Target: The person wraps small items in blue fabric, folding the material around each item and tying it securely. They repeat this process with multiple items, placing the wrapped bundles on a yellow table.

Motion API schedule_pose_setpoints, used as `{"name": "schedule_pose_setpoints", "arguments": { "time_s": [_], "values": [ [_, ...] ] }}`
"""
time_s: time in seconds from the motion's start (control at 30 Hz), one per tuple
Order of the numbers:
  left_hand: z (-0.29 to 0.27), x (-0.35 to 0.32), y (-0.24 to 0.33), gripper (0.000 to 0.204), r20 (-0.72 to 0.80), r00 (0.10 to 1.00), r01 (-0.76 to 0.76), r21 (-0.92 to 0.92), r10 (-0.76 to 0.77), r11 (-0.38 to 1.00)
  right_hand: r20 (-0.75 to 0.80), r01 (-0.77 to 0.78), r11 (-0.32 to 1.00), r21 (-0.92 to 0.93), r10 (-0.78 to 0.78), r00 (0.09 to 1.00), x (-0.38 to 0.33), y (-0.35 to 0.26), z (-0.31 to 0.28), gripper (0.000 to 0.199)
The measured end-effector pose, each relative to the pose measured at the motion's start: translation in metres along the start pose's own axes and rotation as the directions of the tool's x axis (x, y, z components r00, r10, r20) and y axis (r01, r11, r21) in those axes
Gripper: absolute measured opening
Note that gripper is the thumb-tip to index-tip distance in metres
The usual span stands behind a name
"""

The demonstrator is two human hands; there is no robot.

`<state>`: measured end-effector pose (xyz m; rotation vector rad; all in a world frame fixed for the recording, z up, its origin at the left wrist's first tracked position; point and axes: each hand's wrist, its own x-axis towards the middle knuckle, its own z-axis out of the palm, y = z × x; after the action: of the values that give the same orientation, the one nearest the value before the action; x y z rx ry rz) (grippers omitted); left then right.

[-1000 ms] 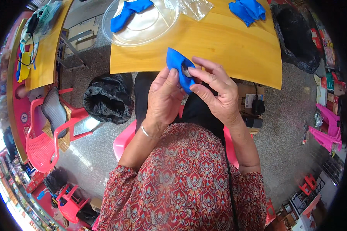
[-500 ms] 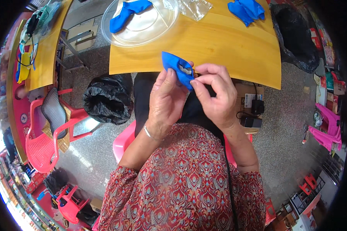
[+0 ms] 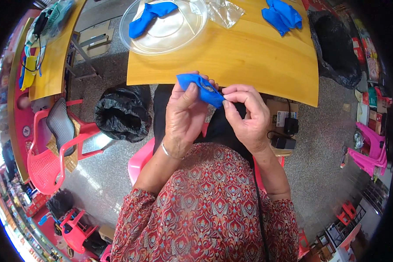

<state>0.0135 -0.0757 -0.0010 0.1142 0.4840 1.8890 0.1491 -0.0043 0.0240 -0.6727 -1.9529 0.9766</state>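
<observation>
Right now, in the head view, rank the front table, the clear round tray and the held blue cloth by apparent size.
Largest to smallest:
Front table
Clear round tray
Held blue cloth

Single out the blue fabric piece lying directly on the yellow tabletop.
The far-right blue fabric piece, on the bare tabletop. The left piece lies on the round clear plastic tray; the middle piece is held in the left hand and right hand.
</observation>
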Motion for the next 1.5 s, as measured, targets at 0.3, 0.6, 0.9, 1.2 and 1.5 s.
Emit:
{"name": "schedule_pose_setpoints", "arguments": {
  "time_s": [0.3,0.6,0.9,1.2,1.5],
  "values": [
    [0.000,-0.001,-0.001,0.029,-0.013,1.000,-0.005,0.054,0.006,0.999,0.026,-0.057,0.998,0.016,0.057,0.998,0.013,-0.002,-0.003,0.015],
    [0.005,0.001,-0.001,0.028,0.005,0.997,-0.083,0.157,0.083,0.984,0.060,-0.005,0.993,-0.121,0.012,0.998,0.014,0.002,0.001,0.014],
    [-0.004,0.003,0.004,0.026,-0.003,0.993,-0.118,0.173,0.121,0.978,0.021,-0.115,0.993,0.006,0.115,0.993,0.015,0.009,0.005,0.016],
    [0.015,0.010,0.004,0.035,-0.128,0.983,-0.103,0.203,0.131,0.974,0.166,-0.434,0.876,0.209,0.406,0.899,0.004,0.020,0.001,0.017],
    [-0.012,0.011,0.017,0.029,-0.277,0.951,-0.035,0.351,0.139,0.936,0.071,-0.268,0.901,-0.341,0.309,0.949,0.029,0.084,-0.072,0.010]
  ]
}}
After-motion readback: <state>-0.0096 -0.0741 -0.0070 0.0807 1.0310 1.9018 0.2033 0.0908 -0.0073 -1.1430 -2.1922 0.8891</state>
